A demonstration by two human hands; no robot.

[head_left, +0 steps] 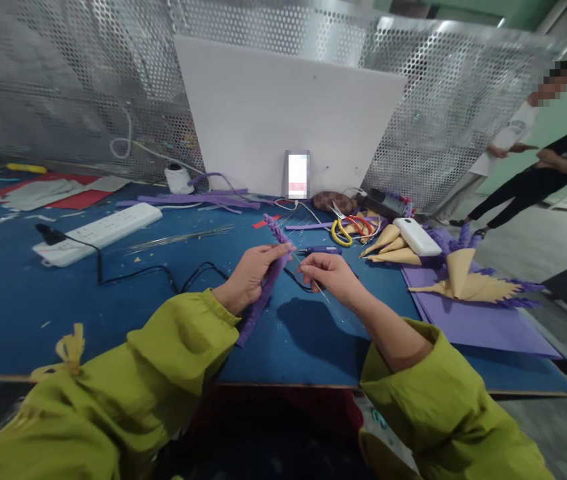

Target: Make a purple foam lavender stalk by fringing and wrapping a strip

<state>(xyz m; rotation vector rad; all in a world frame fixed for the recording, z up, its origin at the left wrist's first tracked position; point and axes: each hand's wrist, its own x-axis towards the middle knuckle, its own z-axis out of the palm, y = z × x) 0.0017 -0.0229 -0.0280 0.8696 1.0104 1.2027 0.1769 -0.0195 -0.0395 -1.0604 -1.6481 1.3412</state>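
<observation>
My left hand (256, 272) is closed on a purple paper strip (258, 317), pinching it between thumb and fingers. The strip's fringed, twisted end (276, 229) rises above the thumb like a lavender spike, and its plain tail hangs toward the table's front edge. Between the finger and thumb of my right hand (327, 273) is a thin wire (321, 292); it runs from the base of the purple spike down past my fingers. Behind my right hand lies a blue glue gun (323, 251), partly hidden.
A white power strip (100, 233) and black cord lie left, beside loose wires (183, 239). A lit phone (298, 175) leans on a white board. At right are yellow-handled scissors (342, 233), paper cones (393, 250), a white power bank (418, 237) and purple sheets (483, 330). Two people stand beyond.
</observation>
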